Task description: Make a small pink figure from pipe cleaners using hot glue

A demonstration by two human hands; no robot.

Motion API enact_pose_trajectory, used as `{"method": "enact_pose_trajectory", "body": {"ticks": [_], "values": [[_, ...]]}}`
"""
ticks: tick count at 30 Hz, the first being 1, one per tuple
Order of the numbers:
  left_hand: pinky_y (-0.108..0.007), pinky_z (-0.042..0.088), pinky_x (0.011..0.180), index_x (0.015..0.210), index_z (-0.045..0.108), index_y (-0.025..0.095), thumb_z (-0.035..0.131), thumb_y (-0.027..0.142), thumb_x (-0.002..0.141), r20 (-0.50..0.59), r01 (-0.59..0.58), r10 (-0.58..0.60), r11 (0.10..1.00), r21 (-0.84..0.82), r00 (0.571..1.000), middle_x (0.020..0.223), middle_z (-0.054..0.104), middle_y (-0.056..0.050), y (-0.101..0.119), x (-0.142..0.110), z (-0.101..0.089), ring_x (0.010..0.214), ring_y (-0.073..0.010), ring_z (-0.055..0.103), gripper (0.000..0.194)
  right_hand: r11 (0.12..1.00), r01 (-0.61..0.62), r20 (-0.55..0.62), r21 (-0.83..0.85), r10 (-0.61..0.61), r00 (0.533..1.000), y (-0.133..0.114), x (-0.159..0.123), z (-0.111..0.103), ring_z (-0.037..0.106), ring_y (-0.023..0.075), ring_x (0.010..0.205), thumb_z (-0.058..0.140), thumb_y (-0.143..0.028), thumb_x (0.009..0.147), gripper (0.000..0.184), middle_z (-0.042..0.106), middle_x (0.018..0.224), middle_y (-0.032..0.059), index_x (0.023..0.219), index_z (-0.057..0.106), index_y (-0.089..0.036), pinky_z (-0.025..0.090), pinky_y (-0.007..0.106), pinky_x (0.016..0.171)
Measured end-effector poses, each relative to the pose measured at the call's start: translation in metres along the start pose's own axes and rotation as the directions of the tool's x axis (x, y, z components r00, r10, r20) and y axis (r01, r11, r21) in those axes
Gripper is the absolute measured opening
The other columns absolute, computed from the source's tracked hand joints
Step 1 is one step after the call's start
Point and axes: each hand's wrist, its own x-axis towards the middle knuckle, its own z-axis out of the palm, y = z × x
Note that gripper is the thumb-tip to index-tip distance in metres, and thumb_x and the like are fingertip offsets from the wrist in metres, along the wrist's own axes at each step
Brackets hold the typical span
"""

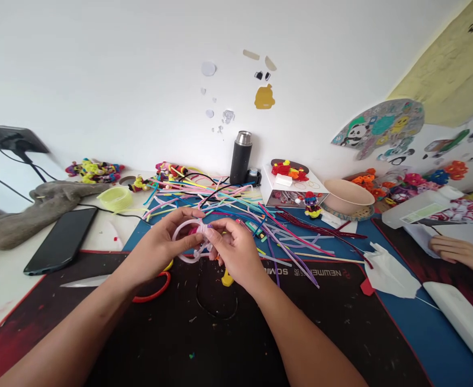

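Observation:
Both hands meet above a dark desk mat [204, 349]. My left hand [162, 244] is closed, thumb and fingers pinching a pale pink pipe-cleaner craft [176, 235] that curves out in round loops. My right hand [234, 244] pinches the other side of the same craft, where purple and bright pink bits show; its fingers partly hide it. Below the left forearm lie scissors with red handles [153, 293] and a pointed blade [85, 281]. Under the right hand, a yellow piece [227, 278] is partly covered. A thin black cord [216, 317] loops on the mat.
Loose pipe cleaners [293, 250] spread behind the hands. A black thermos [241, 158], a white box [293, 185] and a beige bowl [348, 198] stand along the wall. At left lies a phone [61, 241]. Another person's hand [458, 248] rests at right, near a white case [462, 320].

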Motion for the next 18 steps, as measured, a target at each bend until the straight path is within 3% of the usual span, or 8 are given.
{"method": "enact_pose_trajectory", "body": {"ticks": [7, 13, 18], "values": [[-0.025, 0.053, 0.070, 0.099, 0.078, 0.023, 0.092, 0.046, 0.081, 0.036, -0.026, 0.024, 0.999, 0.041, 0.999, 0.095, 0.072, -0.003, 0.0030, -0.0001, -0.0040, 0.082, -0.0195, 0.064, 0.033, 0.999, -0.025, 0.040, 0.031, 0.024, 0.999, 0.0011, -0.0005, -0.0008, 0.065, 0.0134, 0.055, 0.073, -0.053, 0.095, 0.033, 0.067, 0.076, -0.0009, 0.105, 0.069, -0.022, 0.043, 0.022, 0.044], [-0.024, 0.056, 0.071, 0.098, 0.077, 0.024, 0.098, 0.041, 0.074, -0.062, -0.033, 0.025, 0.992, -0.120, 0.998, 0.092, 0.070, -0.001, 0.0035, 0.0019, -0.0090, 0.082, -0.0175, 0.064, 0.036, 0.997, -0.064, 0.050, 0.030, 0.063, 0.997, -0.0010, 0.0017, -0.0040, 0.060, 0.0110, 0.052, 0.074, -0.052, 0.094, 0.033, 0.067, 0.079, -0.0011, 0.106, 0.069, -0.021, 0.043, 0.022, 0.044], [-0.023, 0.057, 0.066, 0.094, 0.077, 0.023, 0.102, 0.038, 0.066, -0.022, 0.036, -0.043, 0.973, -0.229, 0.999, 0.089, 0.072, -0.001, 0.0076, 0.0013, -0.0065, 0.076, -0.0159, 0.065, 0.041, 0.999, -0.014, 0.063, 0.035, 0.012, 0.998, 0.0062, 0.0001, 0.0013, 0.062, 0.0138, 0.059, 0.079, -0.052, 0.092, 0.034, 0.066, 0.084, 0.0006, 0.106, 0.070, -0.023, 0.044, 0.023, 0.045]]}}
